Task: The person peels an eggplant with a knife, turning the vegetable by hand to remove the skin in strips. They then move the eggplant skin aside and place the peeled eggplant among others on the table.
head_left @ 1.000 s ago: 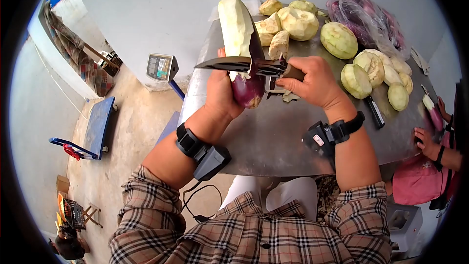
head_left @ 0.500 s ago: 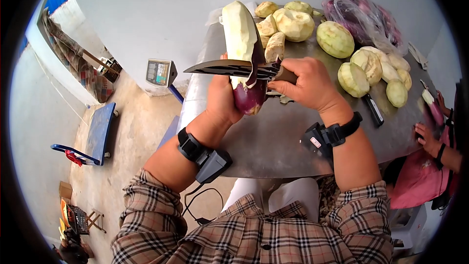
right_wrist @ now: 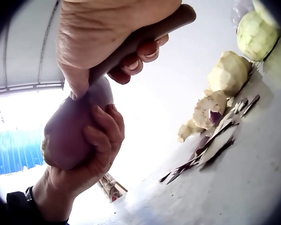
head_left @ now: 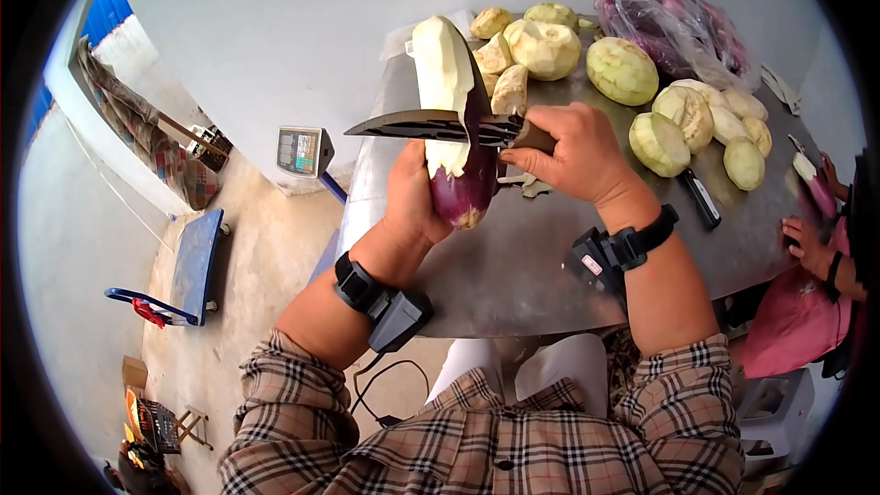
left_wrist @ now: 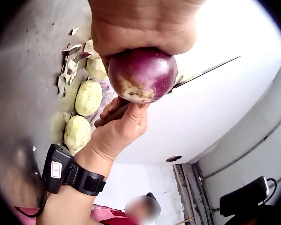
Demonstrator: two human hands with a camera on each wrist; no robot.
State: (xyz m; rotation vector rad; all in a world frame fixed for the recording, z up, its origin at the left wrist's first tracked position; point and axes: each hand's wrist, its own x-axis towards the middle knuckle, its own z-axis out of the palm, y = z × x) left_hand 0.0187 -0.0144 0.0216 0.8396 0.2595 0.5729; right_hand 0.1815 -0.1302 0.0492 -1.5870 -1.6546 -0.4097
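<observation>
A partly peeled eggplant (head_left: 465, 185) stands tilted over the table, pale flesh at its top and purple skin at its lower end. My left hand (head_left: 410, 194) grips it from the left side, fingers wrapped around it in the right wrist view. A long-bladed knife (head_left: 399, 123) lies across the eggplant, its edge at the border of flesh and skin. My right hand (head_left: 579, 148) holds the knife by its brown handle (right_wrist: 152, 36), thumb by the eggplant. In the left wrist view the eggplant's rounded purple end faces the camera, hiding most of the blade.
Peeled eggplants (head_left: 621, 71) and cut pieces lie on the metal table (head_left: 541, 266), near peel strips (right_wrist: 210, 145). Behind them is a plastic bag (head_left: 674, 23) of purple eggplants. A black-handled tool (head_left: 702, 199) lies at right, near another person's hand (head_left: 807, 243). A scale display (head_left: 301, 151) stands left.
The eggplant and both hands have come slightly lower in the head view. The knife now crosses a little farther from the purple end. Both grips stay the same.
</observation>
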